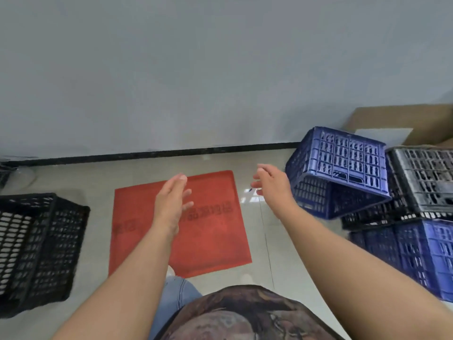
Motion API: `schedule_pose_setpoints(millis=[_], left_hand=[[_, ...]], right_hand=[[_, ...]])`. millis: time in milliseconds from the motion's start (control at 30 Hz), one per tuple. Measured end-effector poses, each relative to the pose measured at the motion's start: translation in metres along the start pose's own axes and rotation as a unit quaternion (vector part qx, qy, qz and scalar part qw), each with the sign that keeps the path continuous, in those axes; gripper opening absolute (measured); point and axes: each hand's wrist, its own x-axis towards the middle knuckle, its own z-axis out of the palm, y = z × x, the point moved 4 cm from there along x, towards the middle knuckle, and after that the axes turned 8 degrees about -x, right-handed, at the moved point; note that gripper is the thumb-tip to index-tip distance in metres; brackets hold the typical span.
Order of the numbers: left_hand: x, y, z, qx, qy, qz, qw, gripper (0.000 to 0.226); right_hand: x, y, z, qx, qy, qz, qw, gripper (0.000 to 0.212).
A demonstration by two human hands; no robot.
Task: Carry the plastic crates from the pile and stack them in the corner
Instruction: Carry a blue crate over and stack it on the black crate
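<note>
A pile of plastic crates sits at the right. A blue crate (343,168) lies tilted on top of it, bottom facing me. Beside it rests a black-grey crate (424,177), and a second blue crate (411,251) stands underneath. At the left a black crate (36,246) stands upright on the floor. My left hand (172,200) hovers over the red mat, fingers apart, holding nothing. My right hand (272,185) is stretched out empty, just left of the tilted blue crate and not touching it.
A red mat (215,241) with dark lettering lies on the tiled floor between the crates. A grey wall with a black skirting strip (147,154) runs behind. A cardboard box (416,126) stands behind the pile. Another dark crate's edge (3,175) shows at far left.
</note>
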Motion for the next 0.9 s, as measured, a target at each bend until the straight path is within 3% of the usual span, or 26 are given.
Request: schedule_pose_setpoints(millis=[367,600,900], left_hand=[[0.013,0.002,0.098,0.087,-0.139,-0.011,0.986,0.019],[0.033,0.0,0.139,0.114,-0.195,-0.009,0.974,0.026],[0.032,-0.025,0.198,0.15,-0.187,-0.022,0.971,0.051]], right_hand=[[0.018,0.03,-0.073,0.055,0.105,0.066,0.991,0.029],[0.033,0.037,-0.115,-0.008,0.135,0.08,0.988,0.048],[0.069,0.058,-0.174,-0.016,0.103,0.053,0.993,0.044]])
